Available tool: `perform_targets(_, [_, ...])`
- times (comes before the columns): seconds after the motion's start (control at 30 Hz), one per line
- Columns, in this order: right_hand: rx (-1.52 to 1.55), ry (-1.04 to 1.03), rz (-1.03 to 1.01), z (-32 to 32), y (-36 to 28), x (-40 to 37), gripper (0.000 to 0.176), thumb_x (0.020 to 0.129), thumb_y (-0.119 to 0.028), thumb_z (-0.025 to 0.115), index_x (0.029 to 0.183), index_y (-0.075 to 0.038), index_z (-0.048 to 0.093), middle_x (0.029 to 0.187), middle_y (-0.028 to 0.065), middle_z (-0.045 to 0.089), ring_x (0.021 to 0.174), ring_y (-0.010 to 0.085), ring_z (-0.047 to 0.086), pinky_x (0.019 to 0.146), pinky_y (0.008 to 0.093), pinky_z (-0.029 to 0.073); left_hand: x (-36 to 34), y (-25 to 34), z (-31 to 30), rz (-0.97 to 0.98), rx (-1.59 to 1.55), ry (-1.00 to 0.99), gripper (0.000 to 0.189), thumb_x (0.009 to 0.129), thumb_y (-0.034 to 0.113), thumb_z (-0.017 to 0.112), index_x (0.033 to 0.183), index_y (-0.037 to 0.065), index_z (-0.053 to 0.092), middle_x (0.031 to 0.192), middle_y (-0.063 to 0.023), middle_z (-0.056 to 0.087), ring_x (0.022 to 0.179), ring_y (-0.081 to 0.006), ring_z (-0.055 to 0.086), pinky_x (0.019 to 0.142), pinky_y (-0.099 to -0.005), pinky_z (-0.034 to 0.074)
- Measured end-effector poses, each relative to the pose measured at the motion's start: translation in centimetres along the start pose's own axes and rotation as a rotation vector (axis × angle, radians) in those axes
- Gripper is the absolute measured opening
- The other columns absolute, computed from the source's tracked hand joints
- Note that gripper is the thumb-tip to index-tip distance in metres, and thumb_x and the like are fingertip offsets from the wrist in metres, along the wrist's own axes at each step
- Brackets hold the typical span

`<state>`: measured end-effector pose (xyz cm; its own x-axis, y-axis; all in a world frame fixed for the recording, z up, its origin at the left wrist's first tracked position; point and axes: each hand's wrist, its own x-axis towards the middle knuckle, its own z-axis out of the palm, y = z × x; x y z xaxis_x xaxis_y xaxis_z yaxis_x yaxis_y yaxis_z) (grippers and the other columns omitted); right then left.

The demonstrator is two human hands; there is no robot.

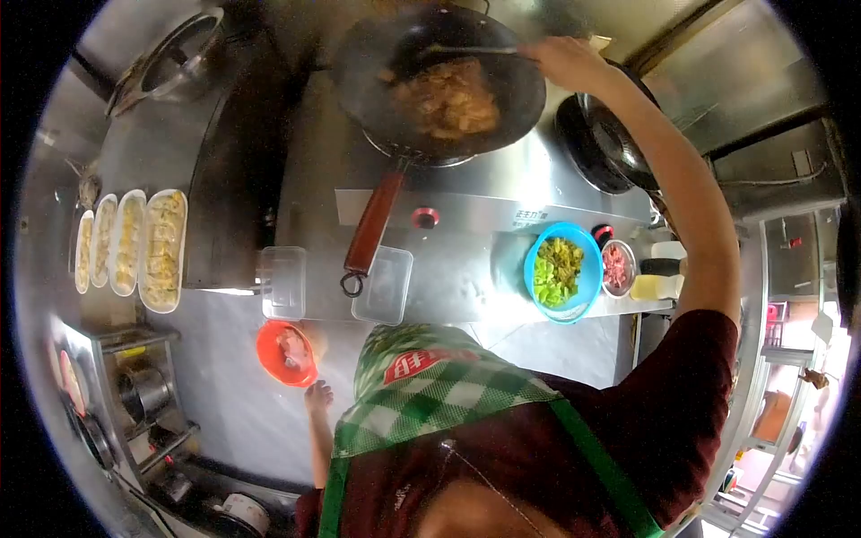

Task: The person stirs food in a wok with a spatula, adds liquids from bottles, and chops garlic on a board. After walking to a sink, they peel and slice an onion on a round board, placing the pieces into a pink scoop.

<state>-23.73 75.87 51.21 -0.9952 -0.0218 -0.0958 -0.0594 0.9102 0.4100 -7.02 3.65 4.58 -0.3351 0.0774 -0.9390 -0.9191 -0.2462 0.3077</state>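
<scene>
My right hand is closed around the handle of a spatula at the far rim of a large dark wok. Browned pieces of food lie in the wok, and its wooden handle points back toward me. At the lower left, my left hand grips the near rim of an orange-red bowl in front of the counter. Pale pink pieces lie in this bowl. The fingers on the rim look small and are partly hidden.
Two clear plastic containers stand by the counter's front edge. A blue bowl of greens, a metal bowl of red pieces and bottles are on the right. Long white trays line the left; black pans sit beyond the wok.
</scene>
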Motion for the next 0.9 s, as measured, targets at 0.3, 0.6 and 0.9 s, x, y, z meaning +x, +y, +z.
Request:
perform_targets(0.3, [-0.023,-0.004,0.05,0.7,-3.6,-0.9,0.047,0.081,-0.011,0.05,0.126,-0.021,0.047,0.097,0.0097,0.059,0.089,0.0287,0.06,0.073,0.041,0.05,1.0,2.0,1.6,0.064,0.156,-0.003,0.018,0.086,0.024,0.048,0.089,0.007,0.05,0.059,-0.0005,0.045,0.042,-0.0085,0.038,0.035,-0.0213,0.026])
perform_targets(0.6, [0.143,-0.155,0.136,-5.7,-2.0,-11.6,0.042,0.082,-0.01,0.055,0.123,-0.019,0.05,0.097,0.0135,0.057,0.089,0.0316,0.057,0.077,0.0419,0.046,-0.3,0.1,1.5,-0.054,0.07,-0.02,0.018,0.085,0.022,0.05,0.091,0.007,0.055,0.063,-0.0032,0.051,0.043,-0.0111,0.043,0.037,-0.0222,0.032])
perform_targets(0.9, [0.135,-0.183,0.17,-8.7,-2.0,-14.0,0.043,0.078,-0.007,0.058,0.12,-0.017,0.054,0.092,0.0141,0.058,0.089,0.0318,0.057,0.078,0.0426,0.046,2.0,1.1,0.0,-0.175,-0.2,-0.224,0.025,0.087,0.036,0.035,0.081,0.015,0.049,0.058,0.0033,0.033,0.043,-0.011,0.033,0.036,-0.0224,0.024])
